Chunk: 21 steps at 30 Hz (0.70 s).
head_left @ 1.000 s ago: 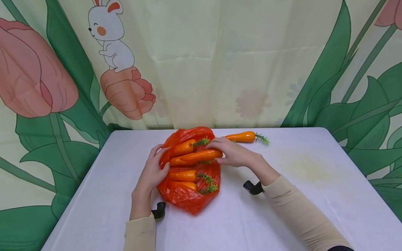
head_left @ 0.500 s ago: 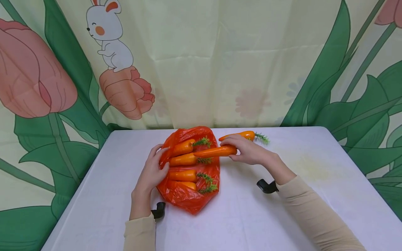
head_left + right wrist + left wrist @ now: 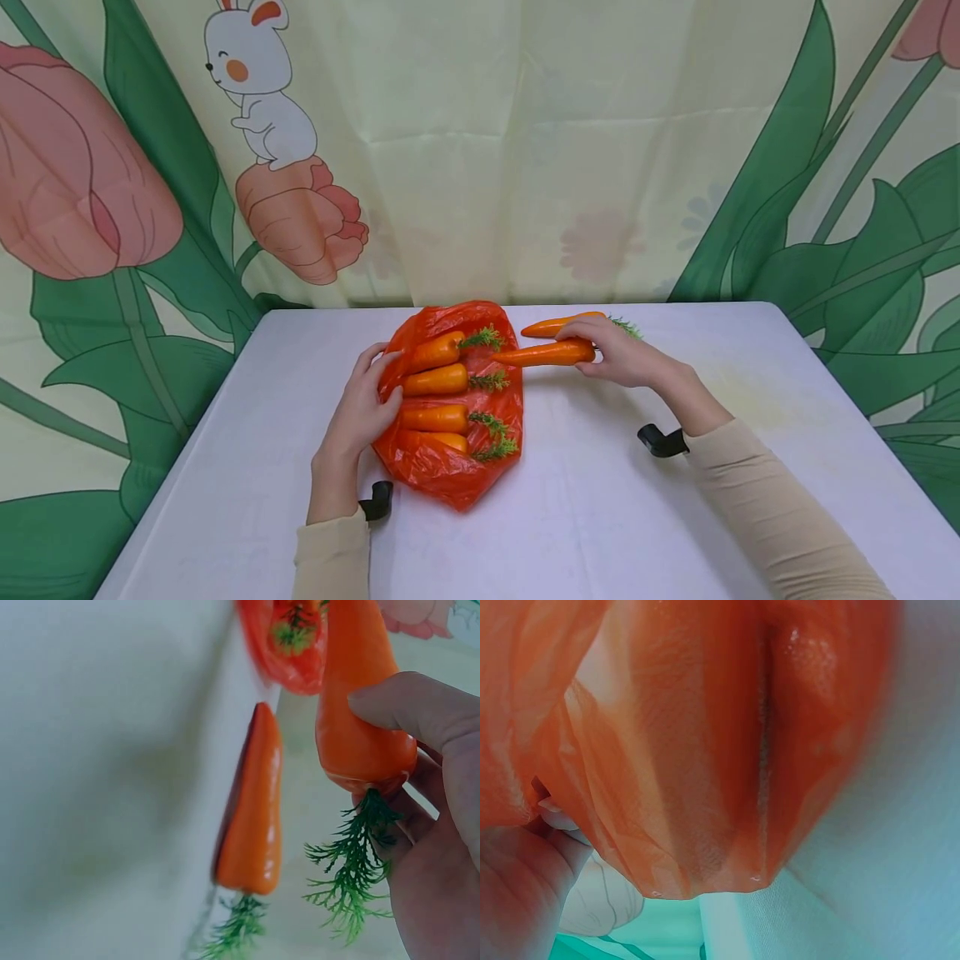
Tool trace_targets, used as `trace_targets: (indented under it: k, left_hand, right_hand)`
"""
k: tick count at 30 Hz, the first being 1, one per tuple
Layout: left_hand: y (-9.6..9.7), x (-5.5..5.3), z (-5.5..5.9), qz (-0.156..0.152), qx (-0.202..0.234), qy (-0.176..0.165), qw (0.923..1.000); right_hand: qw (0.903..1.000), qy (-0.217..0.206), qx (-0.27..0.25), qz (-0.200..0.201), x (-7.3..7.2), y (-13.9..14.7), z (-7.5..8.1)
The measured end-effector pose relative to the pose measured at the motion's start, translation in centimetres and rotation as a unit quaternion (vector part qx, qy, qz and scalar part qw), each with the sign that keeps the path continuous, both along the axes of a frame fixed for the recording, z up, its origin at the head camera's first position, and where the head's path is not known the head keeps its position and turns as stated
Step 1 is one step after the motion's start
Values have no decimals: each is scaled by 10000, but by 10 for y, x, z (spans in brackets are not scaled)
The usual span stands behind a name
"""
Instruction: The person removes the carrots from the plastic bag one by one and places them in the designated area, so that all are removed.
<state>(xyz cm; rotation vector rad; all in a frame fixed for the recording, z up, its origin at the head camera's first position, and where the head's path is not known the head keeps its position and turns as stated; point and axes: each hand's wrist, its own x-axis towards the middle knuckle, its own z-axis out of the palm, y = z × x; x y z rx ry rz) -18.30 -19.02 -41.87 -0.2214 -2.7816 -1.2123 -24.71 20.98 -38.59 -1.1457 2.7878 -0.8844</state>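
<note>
A red plastic bag lies on the white table with several orange carrots in it, among them one carrot near the middle, their leafy green tops pointing right. My left hand grips the bag at its left side; in the left wrist view the translucent plastic fills most of the frame. At the bag's right, my right hand holds a carrot by its thick end, its tip over the bag's edge. The right wrist view shows the thumb pressed on this carrot, green leaves hanging below.
Another carrot lies on the table behind the right hand, its green top partly covered by that hand. A printed curtain with a rabbit and flowers hangs behind the table's far edge.
My right hand has pulled a carrot from among those in the bag and carried it to the right, uncovering another carrot beneath. The left hand stays on the bag.
</note>
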Motion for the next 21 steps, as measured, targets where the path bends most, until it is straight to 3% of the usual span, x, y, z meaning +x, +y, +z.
trace_targets:
  k: [10, 21]
  left_hand:
    - [0, 1, 0, -2, -4, 40, 10000]
    - [0, -1, 0, 2, 13, 38, 10000]
  right_hand:
    - [9972, -443, 185, -568, -10, 20, -17]
    - [9941, -654, 221, -833, -23, 36, -27]
